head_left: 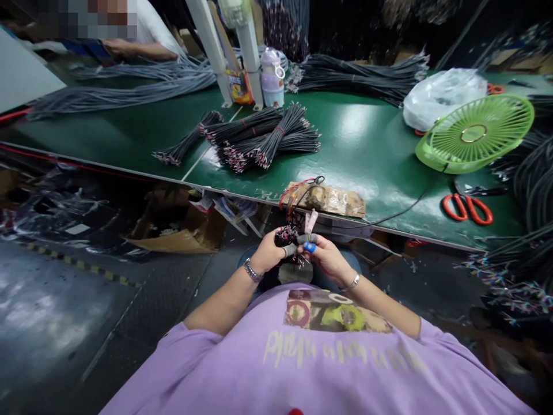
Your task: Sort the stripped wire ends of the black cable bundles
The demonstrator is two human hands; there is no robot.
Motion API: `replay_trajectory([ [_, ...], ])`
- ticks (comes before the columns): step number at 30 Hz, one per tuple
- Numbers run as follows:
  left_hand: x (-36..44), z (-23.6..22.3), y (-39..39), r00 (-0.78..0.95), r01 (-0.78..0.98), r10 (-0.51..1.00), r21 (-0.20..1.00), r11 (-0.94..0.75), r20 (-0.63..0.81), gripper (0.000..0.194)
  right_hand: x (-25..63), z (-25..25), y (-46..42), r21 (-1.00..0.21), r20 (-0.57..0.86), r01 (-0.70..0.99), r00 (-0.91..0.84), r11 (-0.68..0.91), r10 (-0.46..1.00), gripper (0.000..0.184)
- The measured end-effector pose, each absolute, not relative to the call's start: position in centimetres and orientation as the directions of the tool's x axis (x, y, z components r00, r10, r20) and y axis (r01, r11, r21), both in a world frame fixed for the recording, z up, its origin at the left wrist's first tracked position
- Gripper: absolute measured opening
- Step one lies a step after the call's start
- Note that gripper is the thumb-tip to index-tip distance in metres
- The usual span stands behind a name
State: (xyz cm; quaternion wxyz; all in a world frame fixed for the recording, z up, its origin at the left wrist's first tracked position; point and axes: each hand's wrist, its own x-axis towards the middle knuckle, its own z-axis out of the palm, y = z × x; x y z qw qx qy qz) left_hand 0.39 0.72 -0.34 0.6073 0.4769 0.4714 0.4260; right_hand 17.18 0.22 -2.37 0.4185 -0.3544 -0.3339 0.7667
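Observation:
Low in front of my lap, my left hand (270, 251) is wrapped round a bundle of black cables (286, 235), whose cut ends with red and white wires point up. My right hand (330, 259) meets it from the right, its fingers pinched together at the bundle's wire ends. Grey covers are on some fingertips, and a blue wrap (309, 247) is on one right finger. Fine wire ends show just under the fingertips; the exact one pinched is hidden. Right behind the hands, a taped cardboard piece (341, 200) lies at the table edge.
On the green table (354, 147) are tied black cable bundles (268, 135), a lilac bottle (272, 78), a green fan (475, 134), orange-handled scissors (466, 208) and a plastic bag (444, 95). Grey cables (129, 92) lie far left, near another person (151, 34). Below stands a cardboard box (177, 239).

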Motion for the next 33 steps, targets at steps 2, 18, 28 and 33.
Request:
replay_trajectory([
  [2,0.3,-0.4,0.7,0.207,-0.034,0.964,0.983,0.180,-0.169,0.036,16.8,-1.9,0.5,-0.884,-0.219,-0.318,-0.364,-0.342,0.905,0.026],
  [18,0.1,0.7,0.2,0.284,0.008,0.934,0.974,0.224,-0.217,0.021,17.2,-2.6,1.0,-0.934,-0.163,-0.256,-0.317,-0.249,0.935,0.023],
  [28,1.0,1.2,0.1,0.203,-0.081,0.958,0.972,0.222,-0.202,0.029,17.2,-2.1,0.8,-0.972,-0.105,-0.184,-0.203,-0.143,0.973,0.025],
  [33,1.0,1.3,0.1,0.207,-0.070,0.959,0.975,0.212,-0.193,0.028,17.6,-1.7,0.9,-0.977,-0.098,-0.163,-0.237,-0.139,0.967,0.022],
])
